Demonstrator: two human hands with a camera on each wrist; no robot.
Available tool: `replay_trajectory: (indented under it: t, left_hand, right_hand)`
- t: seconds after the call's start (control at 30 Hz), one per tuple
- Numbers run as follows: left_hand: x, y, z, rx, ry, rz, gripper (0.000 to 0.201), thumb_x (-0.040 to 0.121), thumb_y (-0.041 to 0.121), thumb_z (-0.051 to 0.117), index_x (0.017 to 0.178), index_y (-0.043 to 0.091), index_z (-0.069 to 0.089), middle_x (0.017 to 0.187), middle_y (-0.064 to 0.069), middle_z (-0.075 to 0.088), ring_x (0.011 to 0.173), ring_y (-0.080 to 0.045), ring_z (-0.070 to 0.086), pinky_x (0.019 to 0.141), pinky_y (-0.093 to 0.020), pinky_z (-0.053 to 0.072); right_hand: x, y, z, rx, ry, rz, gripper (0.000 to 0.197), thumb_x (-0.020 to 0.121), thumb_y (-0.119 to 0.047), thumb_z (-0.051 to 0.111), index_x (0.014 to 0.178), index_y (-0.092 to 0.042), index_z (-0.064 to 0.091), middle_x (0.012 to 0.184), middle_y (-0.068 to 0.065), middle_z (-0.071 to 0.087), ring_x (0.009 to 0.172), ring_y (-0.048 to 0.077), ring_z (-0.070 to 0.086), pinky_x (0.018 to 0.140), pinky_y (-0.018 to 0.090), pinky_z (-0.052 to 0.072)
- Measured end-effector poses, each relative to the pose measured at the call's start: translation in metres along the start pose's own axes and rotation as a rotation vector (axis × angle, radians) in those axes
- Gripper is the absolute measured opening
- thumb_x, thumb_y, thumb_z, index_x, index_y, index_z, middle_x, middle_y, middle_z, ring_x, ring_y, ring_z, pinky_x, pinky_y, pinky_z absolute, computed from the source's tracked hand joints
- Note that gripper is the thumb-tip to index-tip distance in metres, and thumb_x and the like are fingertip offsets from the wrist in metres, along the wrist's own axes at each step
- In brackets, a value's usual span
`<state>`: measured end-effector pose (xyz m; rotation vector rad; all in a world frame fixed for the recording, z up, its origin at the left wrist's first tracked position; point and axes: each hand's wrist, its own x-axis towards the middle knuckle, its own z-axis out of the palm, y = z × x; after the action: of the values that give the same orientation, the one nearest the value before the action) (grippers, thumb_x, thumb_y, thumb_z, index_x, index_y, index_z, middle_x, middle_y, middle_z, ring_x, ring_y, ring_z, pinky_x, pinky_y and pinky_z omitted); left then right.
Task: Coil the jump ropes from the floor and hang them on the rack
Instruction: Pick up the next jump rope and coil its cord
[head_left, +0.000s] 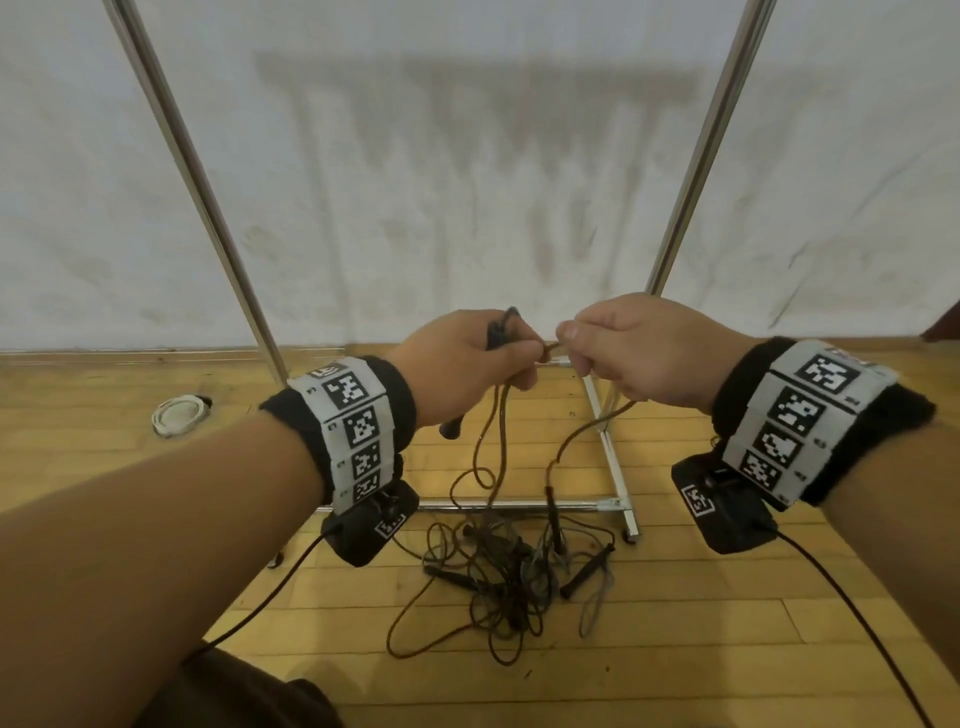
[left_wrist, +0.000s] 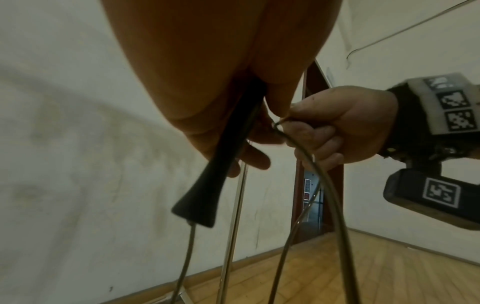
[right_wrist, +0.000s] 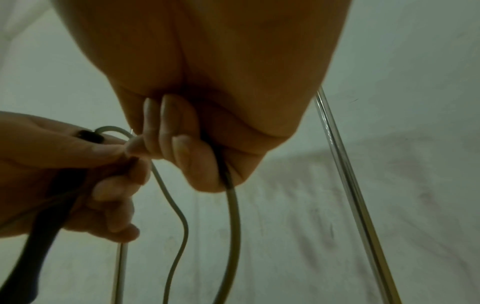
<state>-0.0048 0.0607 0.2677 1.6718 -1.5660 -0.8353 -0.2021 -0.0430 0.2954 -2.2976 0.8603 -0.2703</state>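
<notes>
My left hand (head_left: 470, 358) grips a black jump rope handle (left_wrist: 207, 185) together with a loop of the brown cord (head_left: 501, 415). Close beside it, my right hand (head_left: 628, 348) has its fingers (right_wrist: 166, 131) curled round the same cord (right_wrist: 231, 216), which runs down from both fists. A tangle of other jump ropes (head_left: 509, 577) with black handles lies on the wooden floor below my hands. The metal rack (head_left: 691, 171) stands against the wall, its uprights on either side of my hands.
The rack's base bars (head_left: 608, 441) lie on the floor right by the rope pile. A white coiled rope (head_left: 179, 413) sits on the floor at the left by the wall. A dark doorway (left_wrist: 314, 185) opens to the right.
</notes>
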Motion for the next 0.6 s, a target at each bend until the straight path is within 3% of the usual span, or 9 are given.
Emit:
replay_trajectory:
  t: [0.1, 0.17, 0.27, 0.37, 0.5, 0.6]
  left_hand:
    - [0.002, 0.002, -0.007, -0.034, 0.039, -0.012, 0.02, 0.103, 0.043, 0.06, 0.096, 0.031, 0.075, 0.084, -0.002, 0.077, 0.088, -0.035, 0.077, 0.09, -0.061, 0.061]
    - [0.002, 0.003, -0.012, -0.027, 0.058, 0.012, 0.023, 0.106, 0.04, 0.057, 0.094, 0.028, 0.073, 0.069, 0.001, 0.072, 0.071, -0.023, 0.076, 0.083, -0.048, 0.063]
    - [0.004, 0.007, -0.02, -0.02, 0.184, 0.034, 0.024, 0.106, 0.039, 0.054, 0.092, 0.026, 0.069, 0.058, 0.006, 0.063, 0.055, -0.013, 0.063, 0.064, -0.032, 0.052]
    - [0.005, 0.007, -0.029, -0.066, 0.33, 0.025, 0.024, 0.104, 0.036, 0.055, 0.092, 0.021, 0.069, 0.058, 0.006, 0.058, 0.054, -0.015, 0.057, 0.06, -0.032, 0.051]
    - [0.007, 0.004, -0.035, -0.128, 0.462, 0.014, 0.024, 0.104, 0.038, 0.055, 0.091, 0.022, 0.068, 0.066, 0.002, 0.057, 0.058, -0.015, 0.056, 0.06, -0.03, 0.05]
    - [0.012, -0.007, -0.058, -0.309, 0.677, -0.058, 0.021, 0.103, 0.038, 0.058, 0.091, 0.025, 0.067, 0.077, 0.003, 0.061, 0.064, -0.014, 0.056, 0.066, -0.032, 0.052]
  right_hand:
    - [-0.004, -0.004, -0.003, 0.068, 0.0, -0.028, 0.046, 0.106, -0.044, 0.044, 0.079, -0.014, 0.065, 0.054, -0.006, 0.044, 0.047, 0.012, 0.039, 0.051, 0.031, 0.037]
    - [-0.005, -0.003, -0.002, 0.057, -0.005, -0.045, 0.045, 0.106, -0.044, 0.043, 0.08, -0.014, 0.065, 0.057, -0.003, 0.045, 0.05, 0.015, 0.04, 0.052, 0.034, 0.038]
    - [-0.005, 0.005, -0.001, 0.06, -0.005, -0.043, 0.042, 0.106, -0.04, 0.042, 0.083, -0.012, 0.062, 0.063, 0.004, 0.046, 0.056, 0.022, 0.043, 0.059, 0.041, 0.044]
    - [-0.006, 0.018, 0.001, 0.138, 0.007, -0.007, 0.039, 0.107, -0.036, 0.043, 0.085, -0.009, 0.06, 0.066, 0.007, 0.044, 0.059, 0.024, 0.043, 0.061, 0.036, 0.049]
    - [-0.004, 0.04, 0.005, 0.153, -0.021, 0.029, 0.038, 0.107, -0.035, 0.042, 0.091, -0.007, 0.061, 0.06, 0.0, 0.048, 0.056, 0.019, 0.048, 0.061, 0.03, 0.055]
    - [-0.01, 0.067, 0.007, -0.037, -0.088, 0.172, 0.039, 0.107, -0.044, 0.039, 0.089, -0.017, 0.061, 0.056, -0.007, 0.054, 0.052, 0.011, 0.055, 0.066, 0.037, 0.057]
